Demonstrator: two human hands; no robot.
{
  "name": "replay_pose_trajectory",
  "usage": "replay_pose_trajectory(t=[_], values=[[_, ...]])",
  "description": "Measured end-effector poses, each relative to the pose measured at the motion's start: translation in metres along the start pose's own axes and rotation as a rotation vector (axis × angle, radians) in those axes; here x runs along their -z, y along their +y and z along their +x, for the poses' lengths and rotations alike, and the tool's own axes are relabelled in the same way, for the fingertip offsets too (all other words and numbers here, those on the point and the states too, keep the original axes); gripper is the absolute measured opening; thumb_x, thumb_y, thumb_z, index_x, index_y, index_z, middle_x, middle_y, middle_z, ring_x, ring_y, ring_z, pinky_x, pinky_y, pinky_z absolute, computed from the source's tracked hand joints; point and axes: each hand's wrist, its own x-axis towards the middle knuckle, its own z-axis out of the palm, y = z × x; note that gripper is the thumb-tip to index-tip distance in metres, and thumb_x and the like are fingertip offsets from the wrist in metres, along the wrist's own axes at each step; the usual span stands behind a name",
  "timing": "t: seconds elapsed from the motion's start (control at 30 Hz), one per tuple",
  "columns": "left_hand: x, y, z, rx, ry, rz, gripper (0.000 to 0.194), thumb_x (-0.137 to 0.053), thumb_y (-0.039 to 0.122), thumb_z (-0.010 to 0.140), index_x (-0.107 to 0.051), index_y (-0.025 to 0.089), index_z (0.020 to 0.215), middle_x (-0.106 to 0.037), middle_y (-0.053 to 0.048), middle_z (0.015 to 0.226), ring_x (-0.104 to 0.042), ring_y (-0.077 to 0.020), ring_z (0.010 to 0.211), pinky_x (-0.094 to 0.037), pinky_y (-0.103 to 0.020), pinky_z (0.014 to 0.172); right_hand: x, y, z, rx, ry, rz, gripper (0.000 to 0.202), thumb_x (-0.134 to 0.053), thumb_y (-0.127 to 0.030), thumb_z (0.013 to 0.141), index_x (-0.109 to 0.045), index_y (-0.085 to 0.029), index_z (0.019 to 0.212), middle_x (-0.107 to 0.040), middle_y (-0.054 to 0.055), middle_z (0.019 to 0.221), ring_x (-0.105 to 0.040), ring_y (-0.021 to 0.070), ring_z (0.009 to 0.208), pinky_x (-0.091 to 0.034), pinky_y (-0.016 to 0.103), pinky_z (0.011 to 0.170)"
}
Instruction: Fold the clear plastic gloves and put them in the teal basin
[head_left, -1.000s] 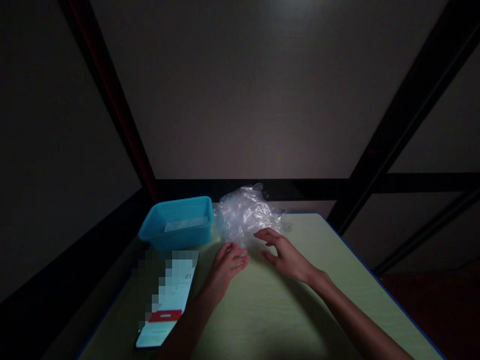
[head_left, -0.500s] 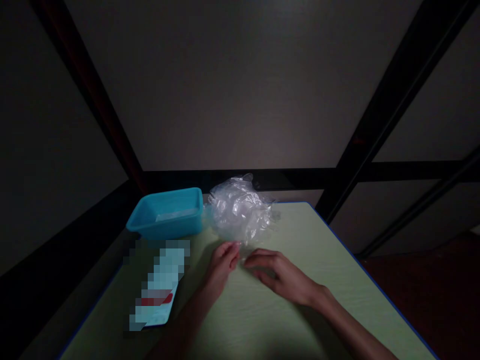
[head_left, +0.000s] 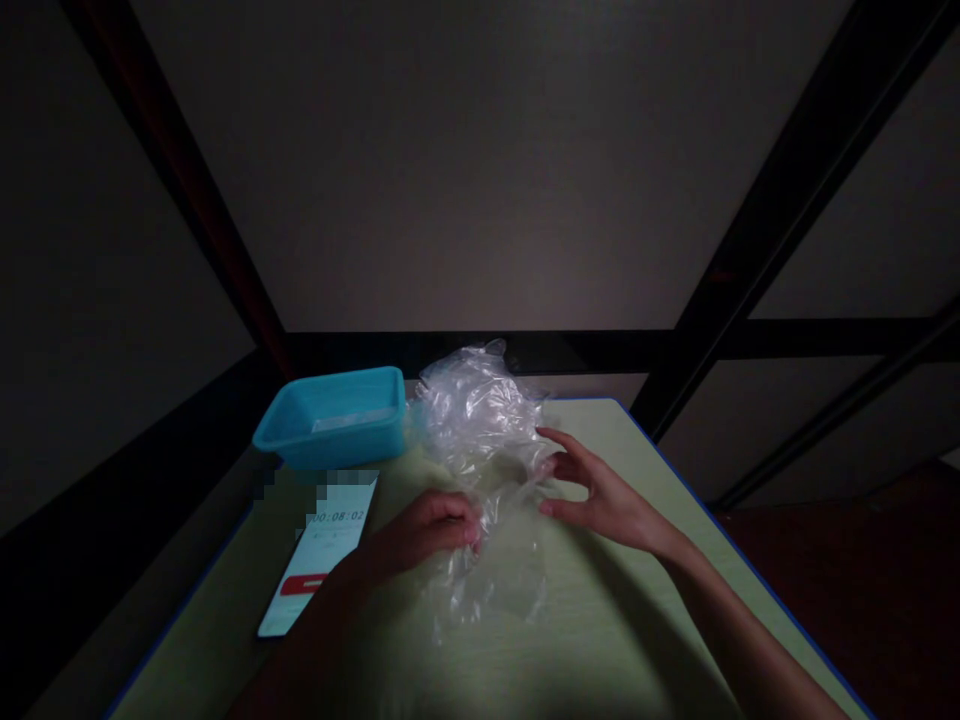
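A crumpled heap of clear plastic lies at the back middle of the table. From it a thin clear plastic piece stretches toward the front, between and below my hands. My left hand is closed, its thumb and fingers pinching this clear plastic. My right hand is at the right edge of the heap, fingers spread and curved, touching or very near the plastic, with no clear grip on it.
A blue basket with something pale inside stands at the back left. In front of it lies a lit phone showing a timer, partly covered by my left forearm. The green table has a blue edge, and a wall rises behind it.
A clear plastic piece now extends toward me from the heap. My left hand has come slightly nearer me; my right hand has moved up and right, and its fingers have spread.
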Motion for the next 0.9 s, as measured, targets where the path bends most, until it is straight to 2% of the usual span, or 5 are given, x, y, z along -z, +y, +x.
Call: replay_pose_trajectory(t=[0.2, 0.4, 0.57, 0.67, 0.9], values=[[0.007, 0.010, 0.001, 0.012, -0.169, -0.111, 0.017, -0.065, 0.034, 0.065, -0.056, 0.019, 0.064, -0.069, -0.003, 0.069, -0.064, -0.0188, 0.065, -0.049, -0.028, 0.060, -0.006, -0.006, -0.013, -0.164, 0.025, 0.285, 0.072, -0.067, -0.025, 0.066, -0.034, -0.021, 0.131, -0.059, -0.005, 0.067, -0.059, 0.0141, 0.058, -0.049, 0.027, 0.055], [0.013, -0.016, 0.012, -0.168, 0.353, 0.498, 0.010, -0.050, 0.015, 0.070, -0.056, 0.019, 0.076, -0.067, -0.003, 0.078, -0.066, -0.0199, 0.068, -0.054, -0.032, 0.062, -0.031, 0.027, -0.026, -0.368, 0.254, 0.344, 0.078, -0.067, -0.033, 0.059, -0.032, -0.020, 0.127, -0.056, -0.008, 0.064, -0.058, 0.0141, 0.046, -0.045, 0.026, 0.040], [0.004, -0.037, 0.000, -0.289, 0.503, 0.668, 0.025, -0.048, 0.012, 0.075, -0.060, 0.020, 0.095, -0.064, -0.009, 0.108, -0.057, -0.0266, 0.106, -0.044, -0.047, 0.094, -0.051, 0.044, -0.041, -0.442, 0.470, 0.414, 0.082, -0.069, -0.042, 0.057, -0.029, -0.018, 0.124, -0.054, -0.008, 0.062, -0.059, 0.0163, 0.047, -0.047, 0.028, 0.043], [-0.013, -0.041, -0.019, -0.446, 0.454, 0.840, 0.026, -0.044, 0.012, 0.083, -0.061, 0.020, 0.101, -0.061, -0.010, 0.116, -0.057, -0.0244, 0.109, -0.047, -0.041, 0.093, -0.057, 0.042, -0.051, -0.444, 0.554, 0.423, 0.088, -0.070, -0.046, 0.057, -0.025, -0.019, 0.128, -0.054, -0.006, 0.065, -0.062, 0.0189, 0.049, -0.050, 0.031, 0.047], [-0.063, -0.054, -0.051, -0.261, 0.054, 0.933, 0.047, -0.055, 0.019, 0.082, -0.048, 0.022, 0.129, -0.037, -0.009, 0.144, -0.040, -0.0282, 0.128, -0.043, -0.041, 0.100, -0.081, 0.037, -0.068, -0.477, 0.546, 0.400, 0.089, -0.065, -0.048, 0.066, -0.017, -0.021, 0.136, -0.054, -0.005, 0.068, -0.060, 0.0171, 0.052, -0.051, 0.031, 0.052]])
